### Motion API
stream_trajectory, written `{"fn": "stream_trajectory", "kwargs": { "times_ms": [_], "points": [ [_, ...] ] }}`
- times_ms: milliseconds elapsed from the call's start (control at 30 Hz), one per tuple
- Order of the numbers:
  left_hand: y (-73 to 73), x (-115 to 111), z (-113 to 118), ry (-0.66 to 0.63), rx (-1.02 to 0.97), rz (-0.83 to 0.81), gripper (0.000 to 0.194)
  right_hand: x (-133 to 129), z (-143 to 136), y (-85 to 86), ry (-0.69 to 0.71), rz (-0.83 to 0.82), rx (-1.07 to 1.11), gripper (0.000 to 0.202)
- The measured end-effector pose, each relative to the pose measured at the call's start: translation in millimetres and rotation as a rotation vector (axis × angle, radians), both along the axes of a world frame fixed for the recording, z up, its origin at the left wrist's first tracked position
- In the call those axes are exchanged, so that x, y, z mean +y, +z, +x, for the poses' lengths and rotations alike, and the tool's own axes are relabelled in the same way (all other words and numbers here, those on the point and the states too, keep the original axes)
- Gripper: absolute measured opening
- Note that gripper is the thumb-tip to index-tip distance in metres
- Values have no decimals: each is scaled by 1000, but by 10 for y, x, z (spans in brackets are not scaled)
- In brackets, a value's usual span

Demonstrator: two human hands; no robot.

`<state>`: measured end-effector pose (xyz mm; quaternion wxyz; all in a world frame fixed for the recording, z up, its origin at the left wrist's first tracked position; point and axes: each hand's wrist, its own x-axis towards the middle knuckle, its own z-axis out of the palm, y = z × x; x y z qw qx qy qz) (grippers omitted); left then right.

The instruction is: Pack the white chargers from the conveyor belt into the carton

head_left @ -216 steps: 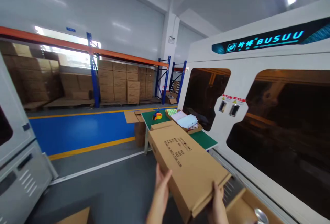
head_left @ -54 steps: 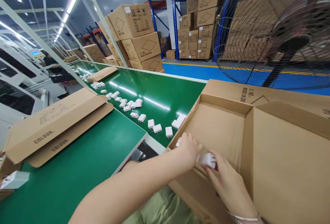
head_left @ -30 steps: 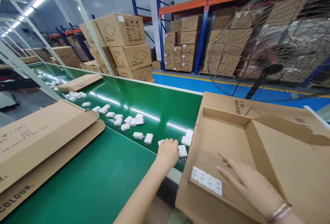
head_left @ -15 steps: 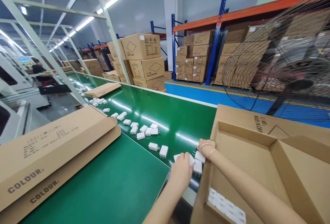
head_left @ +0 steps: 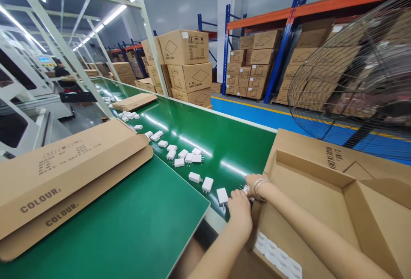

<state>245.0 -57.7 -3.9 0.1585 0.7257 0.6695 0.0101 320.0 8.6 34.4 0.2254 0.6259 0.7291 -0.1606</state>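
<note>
Several white plug adapters lie along the green belt (head_left: 231, 142), and a single white adapter (head_left: 221, 196) rests just left of my left hand (head_left: 240, 210). The fingers of my left hand curl down at the belt's near end; what they hold, if anything, is hidden. My right hand (head_left: 255, 184), with bracelets at the wrist, is closed round a white adapter (head_left: 245, 188) whose prongs show at the fingertips. Beneath my right forearm is an open cardboard box (head_left: 308, 184). White adapters (head_left: 278, 255) stand packed in rows in its near left corner.
Flattened cartons (head_left: 73, 163) lie on the green table (head_left: 128, 227) at left. Another flat carton (head_left: 136, 101) sits across the belt. A large fan (head_left: 356, 82) stands behind the box. Stacked cartons (head_left: 189, 73) and a seated person (head_left: 61, 70) are farther back.
My left hand has moved right, away from the adapter it was over, which now lies uncovered on the belt. My right hand has closed in on an adapter. The view has shifted slightly.
</note>
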Motion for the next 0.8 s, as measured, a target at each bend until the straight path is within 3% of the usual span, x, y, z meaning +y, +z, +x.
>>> {"fn": "stream_trajectory", "kwargs": {
  "times_ms": [133,233,367,433,500,567,667,800],
  "points": [
    [103,112,-205,16,-30,-35,26,23,-22,12,-28,4,49,23],
    [172,124,-415,2,-133,29,30,-11,61,125,-66,88,158,24],
    [266,-97,-724,-98,-809,68,38,-281,398,366,-90,126,406,31],
    [325,-286,-826,-118,-1137,-4,40,-564,583,436,-139,-42,692,39],
    [388,-474,-858,-122,-1356,-75,39,-923,708,424,-329,-327,1199,45],
    [444,-625,-823,-140,-1494,-123,38,-1290,754,334,-554,-508,1550,47],
    [505,-757,-716,-233,-1561,-152,36,-1694,722,143,-777,-591,1764,44],
    [523,-813,-627,-377,-1531,-157,33,-1872,631,21,-869,-665,1916,41]
  ]
}}
